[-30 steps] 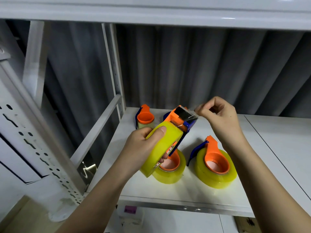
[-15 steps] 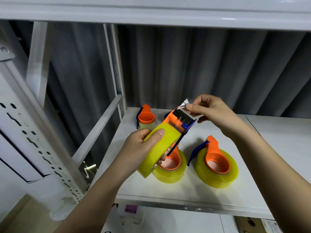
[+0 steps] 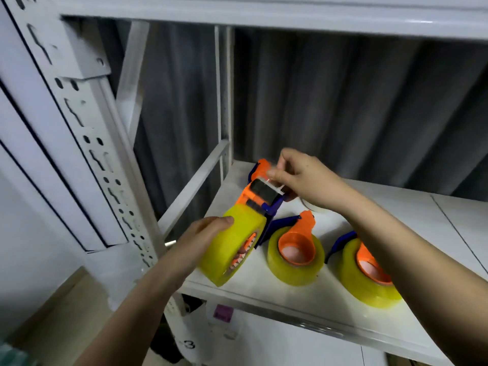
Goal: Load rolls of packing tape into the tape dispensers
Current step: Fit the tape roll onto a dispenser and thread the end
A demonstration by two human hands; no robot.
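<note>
From the head camera, your left hand (image 3: pixel 203 240) grips the yellow roll of packing tape (image 3: pixel 232 244) already seated in the orange-and-blue plastic tape dispenser (image 3: pixel 260 200), held above the white metal shelf (image 3: pixel 264 283) near its front left corner. Your right hand (image 3: pixel 303 175) pinches the clear tape end (image 3: pixel 274 183) at the dispenser's head. Draw that end flat and centred over the cutter, keeping the roll steady. Two other loaded dispensers (image 3: pixel 295 256) lie along the front edge. The cutter teeth are blurred, and a further dispenser behind your hand is mostly hidden.
</note>
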